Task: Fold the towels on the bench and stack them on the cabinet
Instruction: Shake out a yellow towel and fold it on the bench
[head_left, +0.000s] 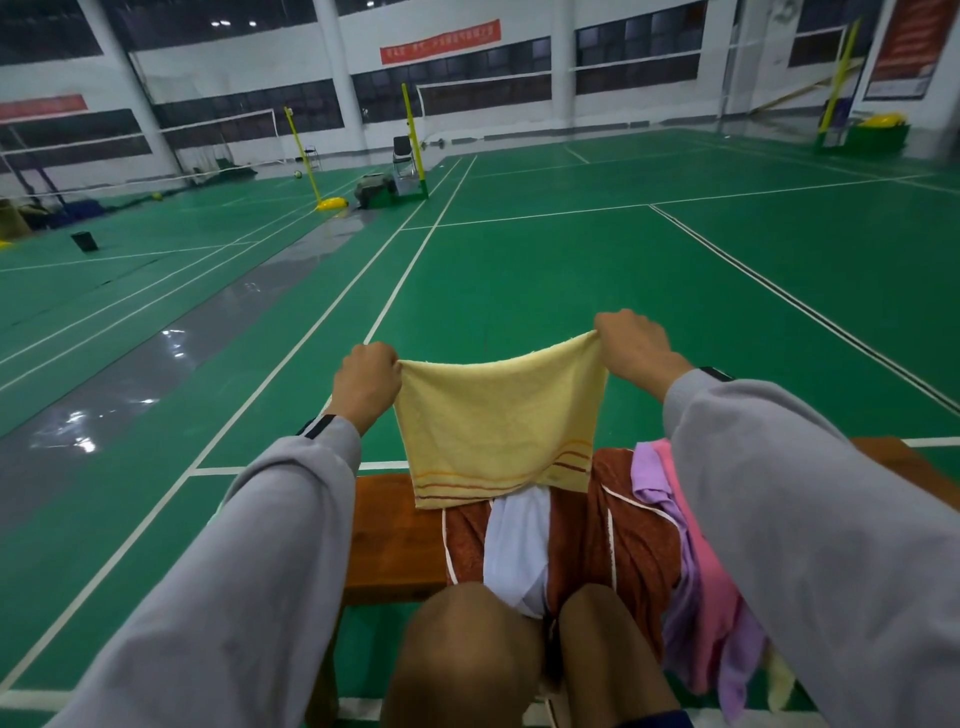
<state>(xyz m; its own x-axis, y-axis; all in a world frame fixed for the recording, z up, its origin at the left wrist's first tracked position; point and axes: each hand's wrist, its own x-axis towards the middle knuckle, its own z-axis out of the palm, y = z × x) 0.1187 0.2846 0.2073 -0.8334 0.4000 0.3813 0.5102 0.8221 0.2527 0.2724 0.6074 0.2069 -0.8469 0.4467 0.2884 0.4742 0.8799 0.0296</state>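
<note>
A pale yellow towel (498, 426) with orange stripes near its lower edge hangs spread out in the air above the wooden bench (389, 535). My left hand (366, 382) pinches its upper left corner and my right hand (631, 345) pinches its upper right corner. Under it on the bench lie a rust-brown towel (639, 545), a white towel (517, 551), a purple towel (647, 475) and a pink towel (711, 587), all unfolded and overlapping. My right sleeve hides part of the pile. No cabinet is in view.
My two knees (467, 644) are close against the bench's near edge. Beyond the bench stretches a green badminton court floor (519, 270) with white lines. Yellow net posts (301, 156), a chair (402, 156) and a black bin (84, 241) stand far off.
</note>
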